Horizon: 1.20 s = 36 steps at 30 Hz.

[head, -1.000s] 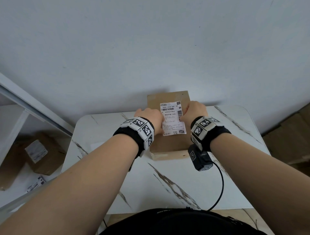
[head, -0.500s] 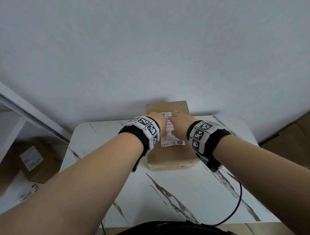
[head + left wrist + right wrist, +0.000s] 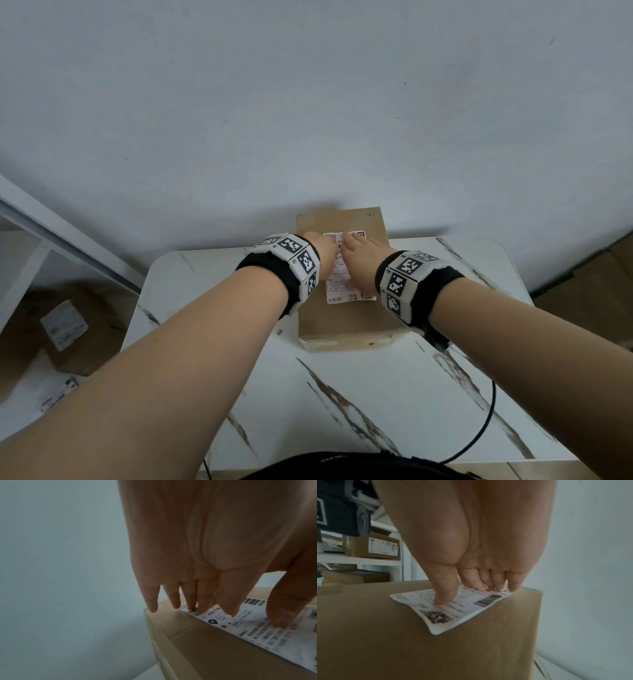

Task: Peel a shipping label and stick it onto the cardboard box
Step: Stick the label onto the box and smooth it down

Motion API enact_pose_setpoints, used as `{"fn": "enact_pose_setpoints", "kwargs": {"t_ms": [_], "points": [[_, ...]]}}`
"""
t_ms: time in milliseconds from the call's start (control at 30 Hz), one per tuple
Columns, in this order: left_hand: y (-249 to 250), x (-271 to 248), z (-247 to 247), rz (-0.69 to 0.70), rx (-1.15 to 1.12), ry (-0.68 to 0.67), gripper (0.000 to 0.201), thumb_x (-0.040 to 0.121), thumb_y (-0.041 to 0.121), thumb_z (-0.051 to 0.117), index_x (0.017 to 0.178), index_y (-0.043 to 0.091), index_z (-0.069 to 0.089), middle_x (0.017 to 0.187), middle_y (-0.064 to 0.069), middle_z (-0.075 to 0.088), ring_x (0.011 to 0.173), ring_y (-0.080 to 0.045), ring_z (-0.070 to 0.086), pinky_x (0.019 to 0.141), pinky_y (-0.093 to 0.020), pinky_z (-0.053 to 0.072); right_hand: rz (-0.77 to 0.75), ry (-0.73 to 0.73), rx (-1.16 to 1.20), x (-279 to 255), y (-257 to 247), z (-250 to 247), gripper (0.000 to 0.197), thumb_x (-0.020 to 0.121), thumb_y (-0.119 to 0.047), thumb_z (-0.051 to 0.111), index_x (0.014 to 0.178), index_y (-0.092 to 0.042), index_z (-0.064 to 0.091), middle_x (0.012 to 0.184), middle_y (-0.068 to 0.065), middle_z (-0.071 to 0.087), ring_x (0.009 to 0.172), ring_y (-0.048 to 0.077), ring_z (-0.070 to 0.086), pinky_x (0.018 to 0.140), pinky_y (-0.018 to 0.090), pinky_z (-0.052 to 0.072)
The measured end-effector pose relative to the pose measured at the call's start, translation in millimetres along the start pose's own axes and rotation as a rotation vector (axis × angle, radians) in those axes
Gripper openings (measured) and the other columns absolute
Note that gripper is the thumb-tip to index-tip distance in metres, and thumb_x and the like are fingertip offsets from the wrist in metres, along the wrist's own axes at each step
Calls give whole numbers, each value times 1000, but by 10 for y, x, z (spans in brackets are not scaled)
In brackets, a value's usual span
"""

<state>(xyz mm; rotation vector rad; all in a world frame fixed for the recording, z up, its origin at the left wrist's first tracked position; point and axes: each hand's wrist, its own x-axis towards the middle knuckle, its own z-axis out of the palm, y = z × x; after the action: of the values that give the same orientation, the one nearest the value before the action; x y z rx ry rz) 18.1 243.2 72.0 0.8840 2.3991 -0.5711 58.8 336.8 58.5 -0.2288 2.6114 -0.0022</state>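
A brown cardboard box (image 3: 346, 318) stands at the table's far edge against the wall. A white shipping label (image 3: 342, 291) lies on its top. My left hand (image 3: 320, 246) and right hand (image 3: 361, 257) rest side by side on the label's far half. In the left wrist view, straight fingers (image 3: 204, 601) and the thumb (image 3: 283, 608) press the label (image 3: 257, 632) near its left edge. In the right wrist view, the thumb (image 3: 445, 588) and fingertips (image 3: 496, 582) press the label (image 3: 458, 609). Its near corner curls slightly off the box (image 3: 402, 642).
The white marble table (image 3: 342, 411) extends toward me in front of the box. A black cable (image 3: 479, 428) loops along its right front. A white shelf with labelled cardboard boxes (image 3: 65, 325) stands low on the left. More cardboard (image 3: 599, 274) sits at the right.
Both hands have moved from the label's side edges inward onto the label, meeting near its middle and far end. The box has not moved.
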Motion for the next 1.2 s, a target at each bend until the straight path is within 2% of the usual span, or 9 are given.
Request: {"fn": "enact_pose_setpoints", "kwargs": {"t_ms": [133, 300, 433, 567, 667, 767, 867, 1033, 1200], "points": [[-16, -13, 5, 16, -42, -11, 48, 95, 14, 45, 142, 10, 40, 146, -5, 45, 128, -26, 51, 105, -34, 44, -38, -10, 0, 14, 11, -57, 86, 89, -20, 61, 152, -4, 4, 162, 8, -2, 150, 21, 3, 123, 38, 11], [-14, -38, -40, 3, 32, -56, 51, 98, 17, 43, 147, 8, 30, 154, -8, 32, 140, -27, 35, 111, -36, 32, -5, -43, -60, 28, 31, -77, 89, 89, -34, 59, 152, -4, 5, 162, 11, -2, 150, 23, 2, 123, 39, 9], [16, -78, -64, -14, 66, -70, 46, 96, 14, 46, 141, 10, 40, 151, -5, 37, 138, -27, 38, 110, -40, 35, 70, -31, -67, 53, 26, -59, 91, 85, -42, 62, 150, -1, 13, 161, 13, 6, 149, 24, 9, 123, 37, 11], [40, -104, -112, -28, 76, -83, 37, 96, 13, 45, 133, 9, 50, 142, -4, 45, 130, -26, 46, 103, -35, 42, 123, -22, -52, 75, 47, -18, 92, 84, -48, 61, 149, 0, 17, 159, 13, 13, 148, 25, 12, 123, 36, 14], [64, -96, -106, -47, 21, -35, 39, 97, 16, 44, 135, 13, 49, 144, -4, 45, 137, -23, 38, 110, -38, 36, 111, -9, -34, 64, 53, -24, 90, 85, -46, 61, 149, 0, 18, 159, 13, 13, 148, 26, 12, 122, 37, 13], [69, -32, 5, -39, -136, 41, 53, 96, 25, 45, 147, 19, 32, 157, 1, 26, 149, -21, 14, 120, -49, 17, 79, 10, -23, 44, 75, -21, 84, 87, -45, 58, 149, -4, 20, 159, 15, 13, 148, 27, 12, 122, 38, 13], [41, 10, 91, -28, -199, 28, 67, 96, 33, 42, 153, 22, 8, 163, 4, 3, 151, -20, -1, 121, -51, 5, 64, 13, -11, 46, 87, -7, 85, 88, -44, 57, 151, -6, 15, 160, 16, 7, 149, 26, 8, 122, 38, 10], [-11, -16, 179, -92, -230, 20, 69, 98, 33, 38, 153, 18, 0, 163, 2, -7, 151, -21, -7, 122, -50, 1, 73, 8, -21, 43, 85, 6, 90, 86, -46, 59, 150, 0, 14, 161, 17, 3, 150, 26, 7, 123, 38, 11], [-47, -81, 245, -151, -237, 31, 67, 99, 38, 32, 153, 17, 0, 163, 1, -5, 151, -21, -6, 122, -49, 3, 88, 13, -29, 47, 72, 3, 93, 84, -47, 61, 149, 2, 15, 161, 17, 4, 149, 26, 7, 123, 38, 13]]}}
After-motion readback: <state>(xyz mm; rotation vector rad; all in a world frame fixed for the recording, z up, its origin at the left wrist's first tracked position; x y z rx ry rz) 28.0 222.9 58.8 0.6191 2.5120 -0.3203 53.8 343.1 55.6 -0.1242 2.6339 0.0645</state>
